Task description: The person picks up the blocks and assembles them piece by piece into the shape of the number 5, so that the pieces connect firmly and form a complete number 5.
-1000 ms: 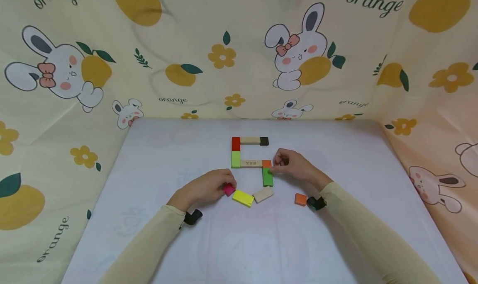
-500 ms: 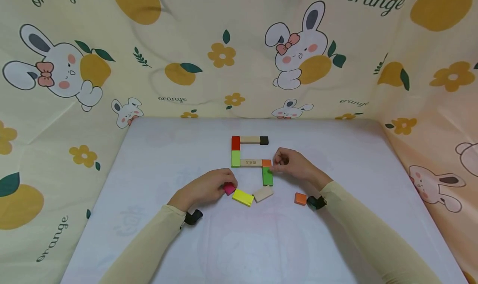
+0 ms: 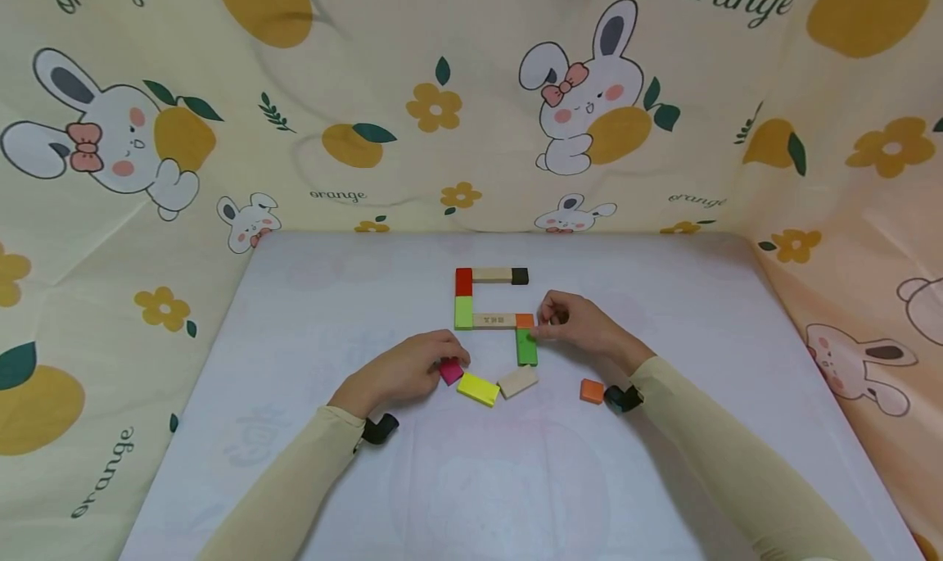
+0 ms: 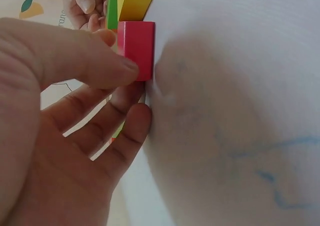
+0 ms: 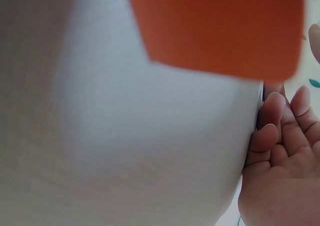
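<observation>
My left hand (image 3: pixel 405 370) pinches a pink block (image 4: pixel 140 50), with the thumb on one face in the left wrist view; its far side is hidden. Against or very near the pink block lies a yellow block (image 3: pixel 479 389), followed by a beige block (image 3: pixel 518 382). My right hand (image 3: pixel 582 319) rests on the table with loosely curled fingers and holds nothing visible. Its thumb is at the edge of a green block (image 3: pixel 526 348) and a small orange block (image 3: pixel 524 320); whether it touches them I cannot tell.
Joined to the small orange block is a lettered beige block (image 3: pixel 494 321). From it run light green (image 3: pixel 463 313), red (image 3: pixel 463 282), beige (image 3: pixel 492 275) and black blocks (image 3: pixel 520 276). Another orange block (image 3: pixel 592 391) lies beside the right wrist. A patterned cloth (image 3: pixel 435 160) stands behind the table.
</observation>
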`<state>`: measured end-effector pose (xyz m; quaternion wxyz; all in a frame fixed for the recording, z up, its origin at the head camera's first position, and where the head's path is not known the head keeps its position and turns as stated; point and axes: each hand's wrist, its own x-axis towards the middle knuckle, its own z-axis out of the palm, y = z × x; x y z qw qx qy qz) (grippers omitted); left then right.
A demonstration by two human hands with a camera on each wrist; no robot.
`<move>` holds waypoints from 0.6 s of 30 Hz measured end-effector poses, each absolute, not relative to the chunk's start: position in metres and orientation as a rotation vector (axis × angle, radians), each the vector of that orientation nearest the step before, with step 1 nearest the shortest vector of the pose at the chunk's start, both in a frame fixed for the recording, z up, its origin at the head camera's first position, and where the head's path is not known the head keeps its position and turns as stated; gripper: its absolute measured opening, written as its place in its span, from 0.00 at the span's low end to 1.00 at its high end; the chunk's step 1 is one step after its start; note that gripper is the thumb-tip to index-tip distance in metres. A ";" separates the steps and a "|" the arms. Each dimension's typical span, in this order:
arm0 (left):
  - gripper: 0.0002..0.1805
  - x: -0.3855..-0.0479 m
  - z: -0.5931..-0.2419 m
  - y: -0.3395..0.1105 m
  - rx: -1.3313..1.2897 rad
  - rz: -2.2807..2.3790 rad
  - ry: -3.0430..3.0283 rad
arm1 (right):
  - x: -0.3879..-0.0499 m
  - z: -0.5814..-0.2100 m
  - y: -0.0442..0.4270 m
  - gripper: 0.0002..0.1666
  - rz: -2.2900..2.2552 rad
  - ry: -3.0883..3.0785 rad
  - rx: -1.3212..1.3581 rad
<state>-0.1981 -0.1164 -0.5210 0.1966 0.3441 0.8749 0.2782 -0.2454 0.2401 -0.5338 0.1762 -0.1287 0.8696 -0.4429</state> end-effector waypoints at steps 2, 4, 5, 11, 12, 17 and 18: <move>0.27 -0.197 -0.519 -0.117 0.954 0.785 2.472 | -0.244 -0.534 0.240 0.24 -1.248 2.464 -0.358; 0.25 -0.195 -0.516 -0.118 0.948 0.795 2.510 | -0.244 -0.534 0.240 0.24 -1.238 2.467 -0.353; 0.25 -0.193 -0.513 -0.117 0.945 0.810 2.531 | -0.244 -0.535 0.240 0.24 -1.231 2.468 -0.358; 0.20 -0.176 -0.493 -0.084 1.147 0.889 2.571 | -0.245 -0.532 0.241 0.24 -1.220 2.472 -0.373; 0.19 -0.172 -0.490 -0.074 1.192 0.895 2.553 | -0.246 -0.531 0.242 0.24 -1.227 2.472 -0.373; 0.21 -0.152 -0.490 -0.021 1.287 0.844 2.485 | -0.246 -0.532 0.242 0.23 -1.246 2.470 -0.412; 0.21 -0.149 -0.492 -0.012 1.292 0.827 2.485 | -0.247 -0.533 0.242 0.23 -1.247 2.469 -0.420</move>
